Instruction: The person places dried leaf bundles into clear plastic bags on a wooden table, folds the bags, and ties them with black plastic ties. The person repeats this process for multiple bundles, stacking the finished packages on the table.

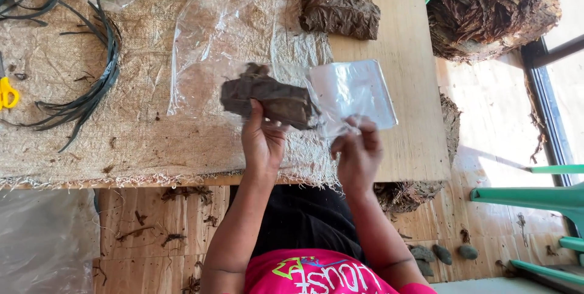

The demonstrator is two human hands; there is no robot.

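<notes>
**Two hands on one bundle, bag mouth at its end**

Two hands worked above the table (389, 148) edge. The left hand (263, 142) was clamped from below on a brown bundle of dried leaves (267, 98), thumb up the near side, fingers wrapped behind. The bundle lay roughly level in the air, tilted down slightly to the right, over the burlap cloth (121, 130) that covered most of the table. The right hand (358, 154) was pinched shut on the crumpled near edge of a small clear plastic bag (353, 92), whose open end met the bundle's right end (whether the tip was already inside, I could not tell; the film glared there).

Judged step: bagging the bundle, at the point of entry, not yet seated. The next move seemingly called for the bag mouth to be held spread while bundle and bag were drawn together along the bundle's length, gently, since dried leaf looked brittle and thin film could snag or tear.

Around them: a loose clear plastic sheet (219, 44) lay flat on the cloth behind the bundle; more leaf bundles (339, 2) were stacked at the far edge; dark strips (91, 87) curled at left, near a yellow scissor handle (7, 93). A large heap of leaves (486, 8) sat at upper right, green plastic furniture (535, 200) at right.
</notes>
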